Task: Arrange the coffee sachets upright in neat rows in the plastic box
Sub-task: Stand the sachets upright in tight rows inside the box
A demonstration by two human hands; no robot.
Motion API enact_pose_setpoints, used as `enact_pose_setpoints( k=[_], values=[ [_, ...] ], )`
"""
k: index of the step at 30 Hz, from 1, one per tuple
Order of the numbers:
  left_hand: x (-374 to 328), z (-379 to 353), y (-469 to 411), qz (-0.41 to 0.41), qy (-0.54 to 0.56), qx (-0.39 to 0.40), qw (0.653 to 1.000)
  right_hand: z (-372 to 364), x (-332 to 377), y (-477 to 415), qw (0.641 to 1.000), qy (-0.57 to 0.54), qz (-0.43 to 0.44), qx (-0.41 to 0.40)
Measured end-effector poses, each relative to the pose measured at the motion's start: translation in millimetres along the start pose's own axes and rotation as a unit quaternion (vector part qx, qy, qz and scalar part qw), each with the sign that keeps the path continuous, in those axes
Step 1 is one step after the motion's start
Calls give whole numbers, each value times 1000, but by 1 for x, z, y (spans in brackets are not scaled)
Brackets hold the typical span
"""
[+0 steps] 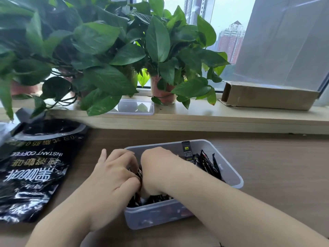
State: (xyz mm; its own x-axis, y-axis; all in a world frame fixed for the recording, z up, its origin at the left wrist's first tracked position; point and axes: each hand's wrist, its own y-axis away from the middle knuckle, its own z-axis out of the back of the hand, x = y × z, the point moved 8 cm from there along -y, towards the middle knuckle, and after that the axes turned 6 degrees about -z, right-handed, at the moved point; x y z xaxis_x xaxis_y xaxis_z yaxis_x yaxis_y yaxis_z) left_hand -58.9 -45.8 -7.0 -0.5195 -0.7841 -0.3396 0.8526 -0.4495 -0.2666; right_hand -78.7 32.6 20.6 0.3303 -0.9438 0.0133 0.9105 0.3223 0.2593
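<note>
At six o'clock on the desk (267, 157), your plastic box (153, 217) holds the coffee sachets (204, 163), several leaning toward three o'clock. Your left hand (114, 173) curls round a bunch at its nine o'clock side. Your right hand (154, 168) dips in alongside, fingers hidden, so I cannot tell its grip. The sachets look light, thin and slippery, so pinch them across the flat middle.

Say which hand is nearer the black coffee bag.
Left. The left hand grips coffee sachets at the plastic box's left edge, beside the bag; the right hand is farther right, inside the box.
</note>
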Motion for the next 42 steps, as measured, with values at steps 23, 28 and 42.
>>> enact_pose_setpoints(
  k=[23, 28, 42],
  values=[
    [-8, 4, 1, 22, 21, 5, 1000, -24, -29, -7, 965, -230, -17, 123],
    [-11, 3, 1, 20, 37, 49, 998, -26, -36, -8, 967, -227, 19, 115],
    [-17, 2, -3, 68, 27, 112, 991, -14, -42, 12, 978, -174, 114, -9]
  ],
)
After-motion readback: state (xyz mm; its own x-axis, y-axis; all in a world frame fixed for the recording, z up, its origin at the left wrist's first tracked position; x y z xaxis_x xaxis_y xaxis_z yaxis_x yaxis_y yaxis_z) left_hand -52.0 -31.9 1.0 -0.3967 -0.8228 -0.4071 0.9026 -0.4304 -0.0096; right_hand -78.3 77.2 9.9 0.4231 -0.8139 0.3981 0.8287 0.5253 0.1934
